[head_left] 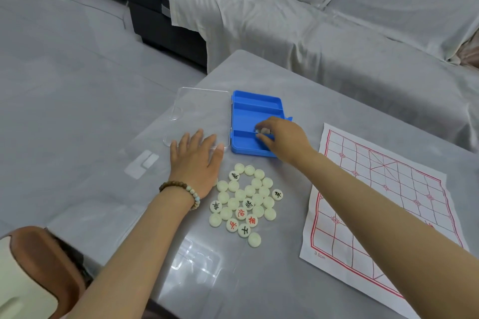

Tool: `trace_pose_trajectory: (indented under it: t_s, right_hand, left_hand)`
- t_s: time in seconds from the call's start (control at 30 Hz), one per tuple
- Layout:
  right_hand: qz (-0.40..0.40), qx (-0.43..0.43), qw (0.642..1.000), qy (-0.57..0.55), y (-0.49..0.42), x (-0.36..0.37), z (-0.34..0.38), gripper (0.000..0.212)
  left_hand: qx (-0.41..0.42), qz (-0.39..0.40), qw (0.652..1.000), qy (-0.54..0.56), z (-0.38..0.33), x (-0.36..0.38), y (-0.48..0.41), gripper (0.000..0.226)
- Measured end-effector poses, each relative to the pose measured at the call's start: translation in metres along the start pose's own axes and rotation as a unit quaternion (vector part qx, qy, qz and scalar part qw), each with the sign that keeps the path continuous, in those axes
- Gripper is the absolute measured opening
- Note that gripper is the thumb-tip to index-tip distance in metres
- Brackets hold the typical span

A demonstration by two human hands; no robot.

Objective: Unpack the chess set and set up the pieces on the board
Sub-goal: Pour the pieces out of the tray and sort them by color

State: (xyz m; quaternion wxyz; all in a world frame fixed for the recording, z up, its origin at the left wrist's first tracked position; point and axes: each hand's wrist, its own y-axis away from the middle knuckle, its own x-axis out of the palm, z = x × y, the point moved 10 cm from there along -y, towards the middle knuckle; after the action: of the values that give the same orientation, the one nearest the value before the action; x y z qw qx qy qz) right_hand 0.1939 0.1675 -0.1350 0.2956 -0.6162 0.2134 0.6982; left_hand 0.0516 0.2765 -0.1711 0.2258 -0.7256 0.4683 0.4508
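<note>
Two grips: left grip [195,160] lies flat, fingers [199,137] spread, on the surface [285,80]; right grip [282,137] pinches a pale piece [263,131] inside the blue box [248,109], mid-frame.

board [388,189]: near-right corner hidden by forearm | piece [262,131] in right hand [285,138]: blurred

The light was soft, even and fairly bright, leaving only faint shadows. Pale glare patches lay on the glossy grey table [337,101] at lower centre and middle left. Straight edges bowed toward the frame's borders; detail looked slightly soft.
</note>
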Motion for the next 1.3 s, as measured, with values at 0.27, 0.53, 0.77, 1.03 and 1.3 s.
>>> trace_pose_trajectory:
  t_s: [0.27,0.53,0.77,1.03,1.3]
  right_hand:
    - [0.051,0.018,0.98,-0.193,-0.012,-0.007,-0.016,0.012]
    - [0.051,0.017,0.964,-0.262,-0.011,-0.007,-0.022,0.008]
    - [-0.026,0.099,0.903,-0.417,0.013,-0.035,-0.034,0.017]
    - [0.033,0.2,0.888,-0.413,0.095,0.004,-0.036,0.013]
    - [-0.007,0.245,0.865,-0.438,0.105,0.01,-0.046,0.01]
  left_hand:
    - [0.0,0.002,1.0,0.0,-0.001,0.001,0.001,0.049]
    - [0.004,-0.008,1.0,-0.007,0.0,0.0,-0.001,0.049]
    - [0.005,-0.01,1.0,-0.007,0.0,0.0,-0.001,0.049]
    - [0.003,-0.013,1.0,-0.019,0.0,0.001,-0.002,0.05]
    - [0.005,-0.02,0.999,-0.029,0.0,0.002,0.0,0.051]
